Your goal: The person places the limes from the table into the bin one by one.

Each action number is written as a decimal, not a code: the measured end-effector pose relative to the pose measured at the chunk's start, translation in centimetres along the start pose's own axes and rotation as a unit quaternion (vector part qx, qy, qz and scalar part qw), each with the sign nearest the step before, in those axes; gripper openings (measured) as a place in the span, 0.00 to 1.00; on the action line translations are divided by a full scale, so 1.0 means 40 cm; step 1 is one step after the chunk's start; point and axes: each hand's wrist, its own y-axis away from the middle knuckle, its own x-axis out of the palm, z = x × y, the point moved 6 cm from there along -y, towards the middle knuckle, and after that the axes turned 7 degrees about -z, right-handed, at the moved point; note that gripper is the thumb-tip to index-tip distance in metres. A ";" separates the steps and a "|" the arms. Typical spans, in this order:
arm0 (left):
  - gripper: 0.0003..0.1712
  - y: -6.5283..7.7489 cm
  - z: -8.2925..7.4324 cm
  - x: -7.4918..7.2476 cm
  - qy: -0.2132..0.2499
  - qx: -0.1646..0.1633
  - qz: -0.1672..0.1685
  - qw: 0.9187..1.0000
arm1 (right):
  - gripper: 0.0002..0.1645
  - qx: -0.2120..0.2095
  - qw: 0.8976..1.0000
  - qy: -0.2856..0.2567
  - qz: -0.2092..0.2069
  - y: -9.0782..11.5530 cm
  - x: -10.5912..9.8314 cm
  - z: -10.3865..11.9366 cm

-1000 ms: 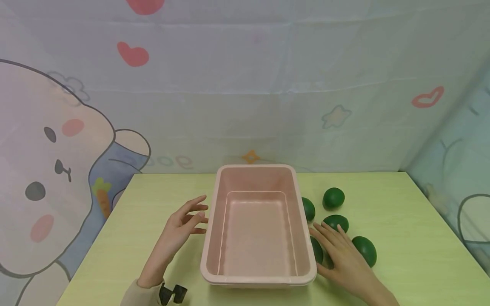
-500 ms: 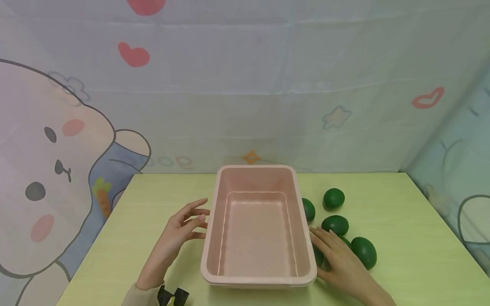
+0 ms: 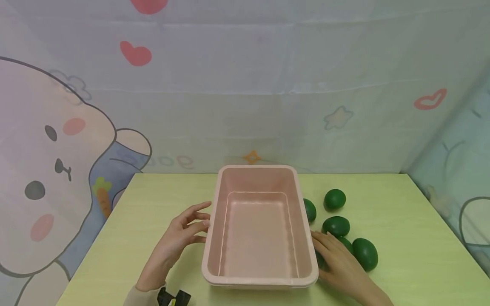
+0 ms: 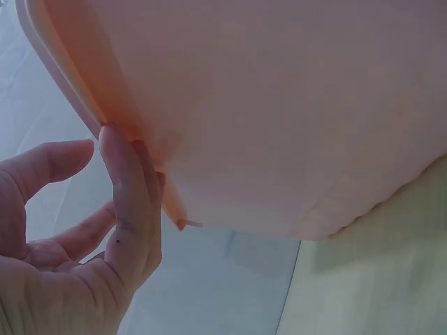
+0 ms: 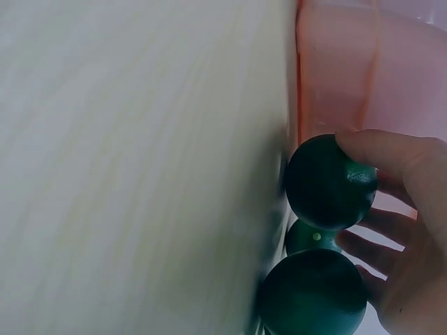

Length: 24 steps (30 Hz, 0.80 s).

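A pink plastic basin (image 3: 258, 229) stands in the middle of the table with nothing inside. At its left side is my left hand (image 3: 180, 233), fingertips touching the underside of the rim; in the left wrist view the thumb (image 4: 59, 164) stays apart from it. To the right of the basin, my right hand (image 3: 342, 263) holds a dark green oval fruit (image 5: 328, 185), thumb on one side and fingers behind. From the head that fruit is mostly hidden by the hand. Two more green fruits, one nearer (image 5: 314, 296), lie close by in the right wrist view.
Several other green fruits lie right of the basin: one at the back (image 3: 334, 199), one beside the basin wall (image 3: 310, 211), one at the far right (image 3: 365, 254). A printed cloth (image 3: 252, 85) hangs behind the light green table (image 3: 413, 229).
My right hand has drawn slightly nearer and its fingers have closed in on the fruit beside the basin, uncovering fruits behind. My left fingers have come in to the basin's rim.
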 end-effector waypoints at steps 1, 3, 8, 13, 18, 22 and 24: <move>0.32 0.000 0.000 0.001 0.000 0.001 0.002 1.000 | 0.42 0.004 1.000 0.001 0.005 0.000 0.002 -0.001; 0.32 -0.001 0.001 0.003 0.001 0.002 0.006 1.000 | 0.40 0.009 1.000 0.001 0.011 0.000 0.007 -0.002; 0.32 -0.001 0.005 0.004 -0.001 0.000 0.010 1.000 | 0.38 0.025 0.999 -0.001 0.025 0.004 0.012 -0.004; 0.33 0.001 0.011 0.005 -0.001 -0.002 0.014 1.000 | 0.39 0.060 0.997 0.003 0.053 0.008 0.015 -0.008; 0.35 0.001 0.016 0.006 0.006 0.003 0.019 1.000 | 0.39 0.080 0.994 0.001 0.072 0.004 0.016 -0.009; 0.37 0.002 0.018 0.006 0.008 0.007 0.025 1.000 | 0.39 0.081 0.994 0.005 0.074 0.002 0.015 -0.009; 0.37 0.001 0.018 0.006 0.010 0.010 0.028 1.000 | 0.40 0.078 0.994 0.007 0.073 0.001 0.014 -0.009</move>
